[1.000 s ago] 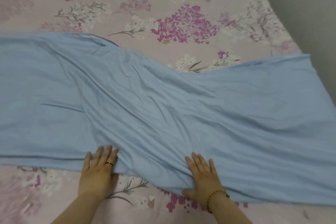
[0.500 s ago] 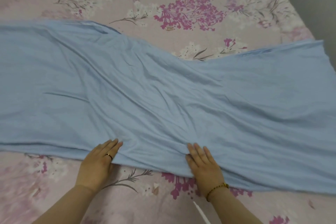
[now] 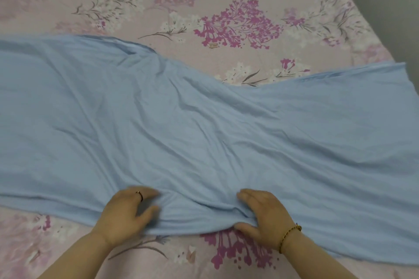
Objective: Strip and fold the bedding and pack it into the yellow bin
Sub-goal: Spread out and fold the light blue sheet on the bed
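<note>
**Hands turn inward on near hem: grab for next fold starting**

Half a second back I had both palms flat on the near edge, fingers aimed up the frame. Now both have rotated toward each other. The left hand (image 3: 127, 213), lower centre-left, has its fingers swung to the right. The right hand (image 3: 265, 217), lower centre-right, has its fingers swung left and its thumb tucked at the hem. Cloth has bunched into a ridge between them.

My read is that smoothing is over and the hem is being taken up for a fold away from me.

Grip:
- Right hand: pinches the blue sheet (image 3: 204, 131), thumb below and fingers on top.
- Left hand: motion-blurred. Thumb and fingers make a C on the cloth, but I cannot tell whether it has actually taken hold.

The sheet lies spread on the floral bed cover (image 3: 238, 18), filling the middle band of the frame. Its long axis runs left to right, sagging slightly toward lower right. The left end runs out of frame and the right end's short edge shows at the upper right. The far edge dips in the middle, so it is not square yet.

No yellow bin in view, so packing is well off.
</note>
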`<action>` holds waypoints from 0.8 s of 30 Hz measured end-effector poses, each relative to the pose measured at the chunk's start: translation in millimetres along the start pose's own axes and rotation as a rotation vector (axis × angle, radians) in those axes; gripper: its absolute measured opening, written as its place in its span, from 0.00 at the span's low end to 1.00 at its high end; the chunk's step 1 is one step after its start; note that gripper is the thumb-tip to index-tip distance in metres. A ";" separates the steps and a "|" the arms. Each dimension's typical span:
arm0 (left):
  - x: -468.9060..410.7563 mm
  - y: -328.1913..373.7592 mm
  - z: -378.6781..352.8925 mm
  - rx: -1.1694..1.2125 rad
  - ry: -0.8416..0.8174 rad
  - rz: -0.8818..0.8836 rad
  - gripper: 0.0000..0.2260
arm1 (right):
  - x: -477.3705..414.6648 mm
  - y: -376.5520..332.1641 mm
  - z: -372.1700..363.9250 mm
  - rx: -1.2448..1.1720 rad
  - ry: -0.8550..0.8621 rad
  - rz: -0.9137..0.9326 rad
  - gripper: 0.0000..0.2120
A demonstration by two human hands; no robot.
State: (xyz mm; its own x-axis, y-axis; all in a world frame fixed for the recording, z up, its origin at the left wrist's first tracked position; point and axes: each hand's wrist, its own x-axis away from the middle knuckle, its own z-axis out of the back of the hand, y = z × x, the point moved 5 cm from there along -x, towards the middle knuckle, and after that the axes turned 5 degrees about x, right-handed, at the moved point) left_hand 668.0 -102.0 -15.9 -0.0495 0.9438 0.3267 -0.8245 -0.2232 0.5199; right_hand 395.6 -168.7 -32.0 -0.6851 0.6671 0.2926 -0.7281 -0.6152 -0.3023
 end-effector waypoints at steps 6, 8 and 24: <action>-114.3 20.2 5.2 -0.111 0.299 0.038 0.29 | -72.3 49.4 42.0 0.031 0.202 -0.249 0.27; -155.5 20.6 6.5 -0.108 0.337 0.136 0.27 | -100.8 69.0 52.1 0.017 0.254 -0.321 0.22; -208.9 -15.0 -30.8 -0.236 0.560 0.161 0.24 | -286.8 141.3 112.3 -0.351 -0.148 -0.471 0.09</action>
State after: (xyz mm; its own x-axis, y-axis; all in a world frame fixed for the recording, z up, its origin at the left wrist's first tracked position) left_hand 673.4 -288.3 -116.3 -0.4186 0.9015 -0.1097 -0.8812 -0.3740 0.2894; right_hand 486.7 -494.2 -56.8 -0.3049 0.7529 0.5832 -0.9205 -0.0759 -0.3833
